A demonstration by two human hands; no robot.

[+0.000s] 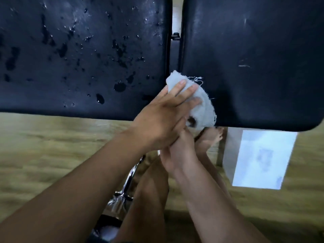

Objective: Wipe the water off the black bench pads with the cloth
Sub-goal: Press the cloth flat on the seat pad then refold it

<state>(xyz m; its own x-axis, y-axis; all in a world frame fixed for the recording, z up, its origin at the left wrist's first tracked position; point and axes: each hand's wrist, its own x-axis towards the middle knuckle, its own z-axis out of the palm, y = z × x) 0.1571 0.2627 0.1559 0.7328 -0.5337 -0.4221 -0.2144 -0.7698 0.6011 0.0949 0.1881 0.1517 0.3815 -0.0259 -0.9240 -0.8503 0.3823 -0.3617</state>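
Wood-look floor [52,146] under the bench, with a white sheet [259,155] lying on it to the right. Two black pads sat side by side. The left pad [78,50] was speckled all over with water drops [120,86]; the right pad [254,58] looked mostly dry.

Our left hand [157,123] lay on the cloth [201,109], fingers [177,88] straight and pressing it down, not clenched. Our right hand [177,151] sat beneath it at the near edge. Its fingers were hidden, so we couldn't tell if they were grasping the cloth.

The cloth was bunched on the right pad's near inner corner, overlapping the gap [175,50] and hanging over the front edge.

Our read: right pad about done, left pad not started.

To do it well:
- Spread the cloth flatter for more contact.
- Keep even palm pressure.
- Run overlapping straight passes, far edge to near edge.
- Push water off the front instead of smearing it.
- Hit the big puddles near the left pad's front first.
- Refold to a dry face once the cloth soaks.
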